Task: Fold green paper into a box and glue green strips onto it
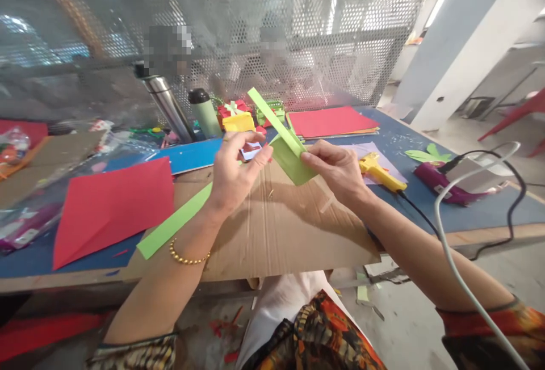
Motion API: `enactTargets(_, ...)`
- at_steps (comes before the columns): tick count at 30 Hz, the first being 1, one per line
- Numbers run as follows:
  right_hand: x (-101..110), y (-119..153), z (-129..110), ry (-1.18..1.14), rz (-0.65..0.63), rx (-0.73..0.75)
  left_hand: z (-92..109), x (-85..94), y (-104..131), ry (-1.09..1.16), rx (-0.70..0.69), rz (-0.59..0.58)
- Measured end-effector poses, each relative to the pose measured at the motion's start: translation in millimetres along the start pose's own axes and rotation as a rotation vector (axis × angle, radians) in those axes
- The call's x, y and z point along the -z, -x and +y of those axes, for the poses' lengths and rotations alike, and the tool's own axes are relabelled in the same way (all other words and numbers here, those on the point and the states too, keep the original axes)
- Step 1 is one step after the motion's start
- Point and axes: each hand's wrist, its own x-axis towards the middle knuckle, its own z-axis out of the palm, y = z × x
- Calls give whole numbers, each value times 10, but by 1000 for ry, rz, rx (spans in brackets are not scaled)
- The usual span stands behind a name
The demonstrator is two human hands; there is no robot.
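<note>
My right hand (338, 168) pinches a green folded paper piece (296, 163) above the cardboard sheet (272, 234). A narrow green flap rises from this piece toward the upper left. Just left of it is my left hand (236, 171), its thumb and fingers curved but apart, the thumb tip close to the green piece's edge. Nothing is plainly held in the left hand. A long green paper strip (176, 222) lies on the cardboard, partly behind my left forearm.
Red paper (114, 208) and a blue sheet (196, 155) lie left. Behind stand a steel flask (168, 106), a green bottle (205, 113) and a yellow paper item (238, 122). A yellow glue gun (381, 172), purple device (447, 183) and white cable (443, 234) are right.
</note>
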Motion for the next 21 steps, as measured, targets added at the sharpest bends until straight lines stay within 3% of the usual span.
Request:
enactTargets(3,-74,44,31,-43,-44,20,-60,-73,31,77,57,-63)
enactTargets(10,-130,94,23,-51,-88,103,2,-55,36,28,-33,-217)
enactTargets(14,-116,90,41,-96,-44,31,-10,-59,34,-35,-126,-79)
enactTargets(18,-88,58,52,-120,91,-52,64,-31,46,-97,-181,98)
enactTargets(19,-86,52,50,-101,118,-62,95,-34,62,-89,-159,90)
enactTargets(21,-94,50,41,-28,153,-52,156,-68,112,-11,-53,-32)
